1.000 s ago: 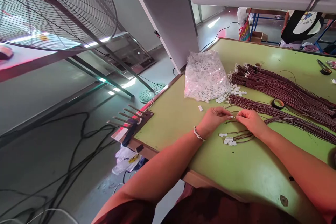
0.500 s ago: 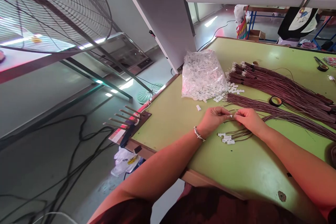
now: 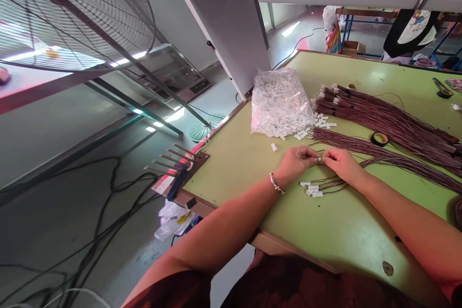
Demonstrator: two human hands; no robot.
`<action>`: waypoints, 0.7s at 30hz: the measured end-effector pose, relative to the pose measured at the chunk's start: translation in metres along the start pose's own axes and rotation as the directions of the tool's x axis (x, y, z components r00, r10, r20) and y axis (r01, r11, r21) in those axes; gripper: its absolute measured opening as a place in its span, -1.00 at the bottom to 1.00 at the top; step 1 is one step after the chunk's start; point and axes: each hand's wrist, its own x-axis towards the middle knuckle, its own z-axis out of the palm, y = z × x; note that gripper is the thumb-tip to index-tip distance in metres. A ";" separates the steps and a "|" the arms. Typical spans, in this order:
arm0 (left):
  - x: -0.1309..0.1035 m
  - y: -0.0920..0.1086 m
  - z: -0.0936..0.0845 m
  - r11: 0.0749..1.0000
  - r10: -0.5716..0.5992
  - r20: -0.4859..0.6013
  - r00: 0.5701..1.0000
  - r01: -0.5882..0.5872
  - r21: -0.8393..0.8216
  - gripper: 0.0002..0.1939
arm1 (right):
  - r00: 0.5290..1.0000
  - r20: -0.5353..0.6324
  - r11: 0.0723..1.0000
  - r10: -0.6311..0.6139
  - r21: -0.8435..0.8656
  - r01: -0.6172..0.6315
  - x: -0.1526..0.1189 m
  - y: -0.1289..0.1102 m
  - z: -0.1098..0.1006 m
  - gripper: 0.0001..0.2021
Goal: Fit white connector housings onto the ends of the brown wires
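A tiny white connector [image 3: 319, 160] sits between left hand [image 3: 294, 165] and right hand [image 3: 342, 165].

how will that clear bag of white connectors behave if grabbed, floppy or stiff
The clear bag will probably sag and shift, since its thin, wrinkled plastic holds many small pieces. It might spill if tugged: white connectors lie scattered beside it. Rolling seems unlikely, as it rests broad and low on the green table.

pale glare spots the green tabletop [image 3: 231, 168], while the floor [image 3: 36, 207] at left lies dim.
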 end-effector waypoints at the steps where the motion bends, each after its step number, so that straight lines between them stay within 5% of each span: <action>1: 0.000 -0.001 0.000 1.000 0.002 -0.002 1.000 -0.002 -0.003 -0.81 | 1.000 0.002 1.000 0.003 0.003 -0.003 0.000 -0.001 0.000 -0.78; 11: 0.002 0.000 0.001 1.000 -0.023 0.003 1.000 0.023 -0.018 -0.80 | 0.999 -0.033 0.999 0.010 -0.043 -0.011 0.001 0.000 0.002 -0.77; 16: 0.001 0.006 -0.006 0.998 -0.026 0.007 1.000 0.026 -0.054 -0.61 | 0.997 -0.071 1.000 -0.010 -0.016 0.008 -0.001 0.000 0.001 -0.77; 21: 0.002 0.006 -0.011 0.992 -0.126 0.063 0.990 0.124 0.032 -0.72 | 0.994 -0.086 0.996 -0.061 -0.076 0.054 -0.002 -0.003 0.003 -0.78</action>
